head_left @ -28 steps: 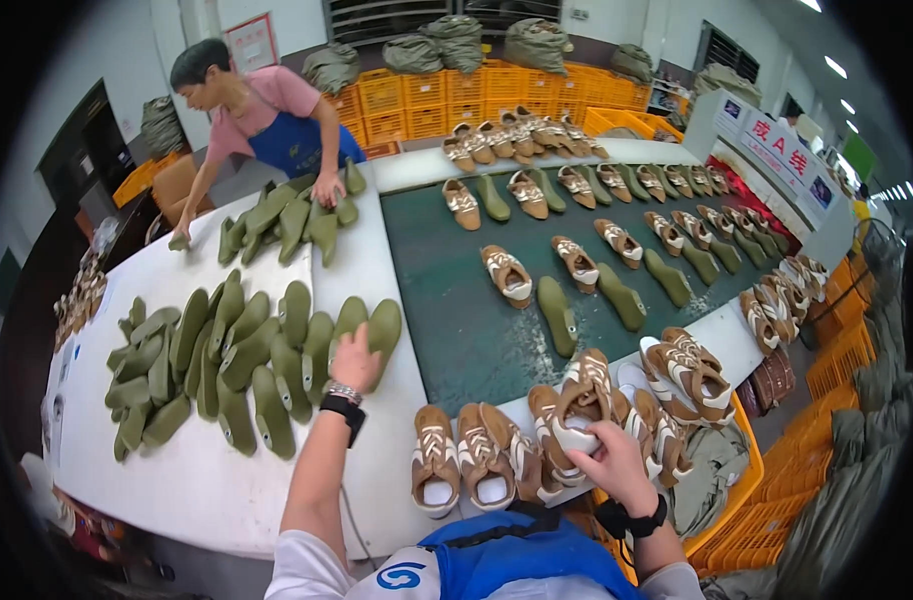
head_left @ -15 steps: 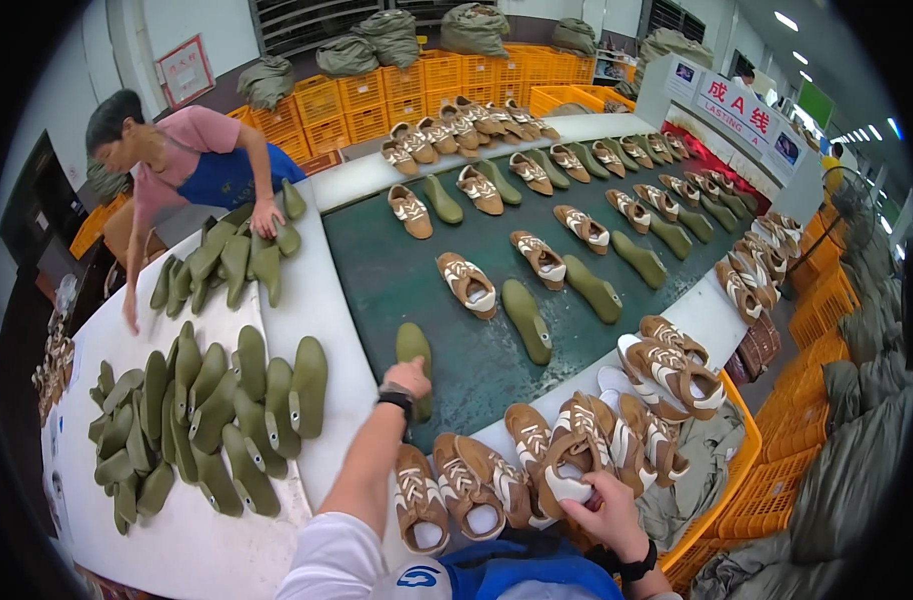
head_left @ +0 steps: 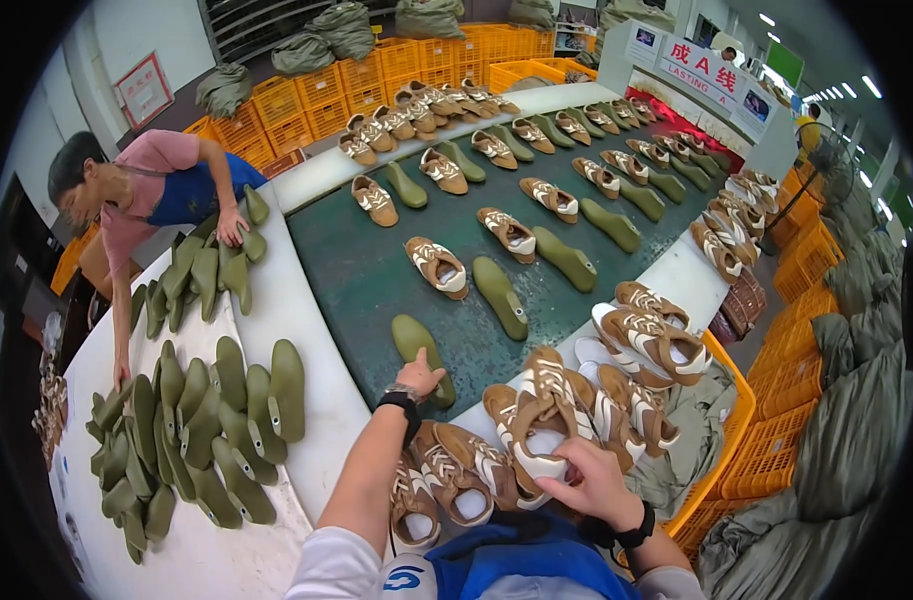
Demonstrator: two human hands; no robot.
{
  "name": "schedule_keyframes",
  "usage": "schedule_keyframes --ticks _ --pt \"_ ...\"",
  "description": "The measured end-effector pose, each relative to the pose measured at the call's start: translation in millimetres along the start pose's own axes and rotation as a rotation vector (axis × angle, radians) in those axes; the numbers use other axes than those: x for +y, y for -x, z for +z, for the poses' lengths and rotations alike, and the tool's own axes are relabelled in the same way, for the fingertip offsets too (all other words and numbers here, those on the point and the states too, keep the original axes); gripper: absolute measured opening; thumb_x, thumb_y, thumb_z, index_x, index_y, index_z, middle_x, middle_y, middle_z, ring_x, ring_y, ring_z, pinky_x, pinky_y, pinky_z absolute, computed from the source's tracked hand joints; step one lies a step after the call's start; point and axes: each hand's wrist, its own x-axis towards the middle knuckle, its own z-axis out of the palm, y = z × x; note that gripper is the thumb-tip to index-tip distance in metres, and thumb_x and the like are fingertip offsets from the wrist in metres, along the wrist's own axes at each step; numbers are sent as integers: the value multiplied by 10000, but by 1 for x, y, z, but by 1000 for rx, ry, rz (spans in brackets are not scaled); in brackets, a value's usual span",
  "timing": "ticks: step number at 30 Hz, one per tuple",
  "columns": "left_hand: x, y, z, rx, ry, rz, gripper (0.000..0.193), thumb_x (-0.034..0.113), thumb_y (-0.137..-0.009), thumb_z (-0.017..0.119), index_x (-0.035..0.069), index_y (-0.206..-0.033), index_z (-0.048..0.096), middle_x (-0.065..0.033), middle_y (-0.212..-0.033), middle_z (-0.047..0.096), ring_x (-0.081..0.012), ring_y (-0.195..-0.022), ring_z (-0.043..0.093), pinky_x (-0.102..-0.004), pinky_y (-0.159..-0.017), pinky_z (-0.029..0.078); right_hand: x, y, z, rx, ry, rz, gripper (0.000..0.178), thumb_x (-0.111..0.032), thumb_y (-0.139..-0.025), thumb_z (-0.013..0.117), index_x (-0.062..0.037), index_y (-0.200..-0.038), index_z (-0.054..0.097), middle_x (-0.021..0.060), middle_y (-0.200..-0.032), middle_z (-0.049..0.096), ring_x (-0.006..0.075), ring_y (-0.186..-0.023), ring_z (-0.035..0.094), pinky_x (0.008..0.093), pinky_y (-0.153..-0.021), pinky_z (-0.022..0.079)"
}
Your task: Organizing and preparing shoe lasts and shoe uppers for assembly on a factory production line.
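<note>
Found left hand [head_left: 420,376] laid over the near end of a green shoe last [head_left: 410,337], itself lying at the near left of the dark green belt [head_left: 347,300]. Noted index finger stretched along the last and thumb pointing out to the right; cannot tell how the remaining fingers stand. Found right hand [head_left: 592,478] pinching the white heel of a brown-and-white shoe [head_left: 547,405] between thumb and fingers, toe pointing away; cannot tell whether lifted clear of neighbouring shoes [head_left: 442,465].

Checked containers. Noted orange crate [head_left: 749,402] beside the near white ledge [head_left: 662,272], holding crumpled grey-green cloth [head_left: 689,442]. Noted stacked orange crates [head_left: 361,78] at the back, topped with bulging sacks [head_left: 337,28]; cannot see the contents of either. Noted further orange crates [head_left: 772,455] at right, partly covered by grey-green sacking [head_left: 857,440]. Observed white inserts [head_left: 472,503] inside several near shoes.

Recorded obstructions. Observed left forearm partly covering the leftmost near shoes, and both sleeves cut off below. Observed co-worker's hand [head_left: 232,225] on a far heap of lasts, and other hand [head_left: 124,378] at the edge of a nearer heap [head_left: 182,390], too small to judge for grip. Cannot identify brown object [head_left: 742,302] under the ledge.
</note>
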Motion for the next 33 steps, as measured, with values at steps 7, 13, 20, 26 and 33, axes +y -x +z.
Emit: schedule_keyframes --ticks 7,13,20,26,33 --pt "-82 129 -30 263 134 259 528 348 -821 589 82 -1262 471 -172 -776 654 -305 -672 638 -378 -661 502 -17 -117 24 -354 33 -338 281 -193 -749 668 -66 -968 547 131 -871 568 320 -752 593 386 -645 482" --pt "-133 299 5 483 387 -53 424 211 -811 634 66 -1194 522 -137 -704 638 -272 -642 629 -346 -602 495 -4 -260 137 -674 210 -373 343 -194 -709 668 -63 -1010 570 175 -940 632 344 -907 601 404 -777 476" --pt "-112 421 75 458 631 -604 336 162 -864 566 33 -1174 555 -141 -922 649 -194 -815 612 -297 -748 482 55 -336 293 -461 271 -225 288 -146 -728 639 -80 -1004 590 175 -954 633 344 -936 592 411 -813 471" --pt "-92 445 108 694 624 -619 361 180 -847 582 19 -1168 546 -160 -811 639 -240 -751 619 -323 -695 483 128 -347 343 -488 184 -209 379 -139 -736 657 -107 -1106 581 171 -1152 566 332 -1079 539 404 -917 441" --pt "-121 421 106 677 485 -553 524 243 -778 659 52 -1234 485 -183 -933 623 -315 -836 607 -375 -753 489 84 -329 272 -470 237 -362 475 -96 -733 567 -66 -1203 509 181 -1189 504 371 -1070 509 411 -903 434"
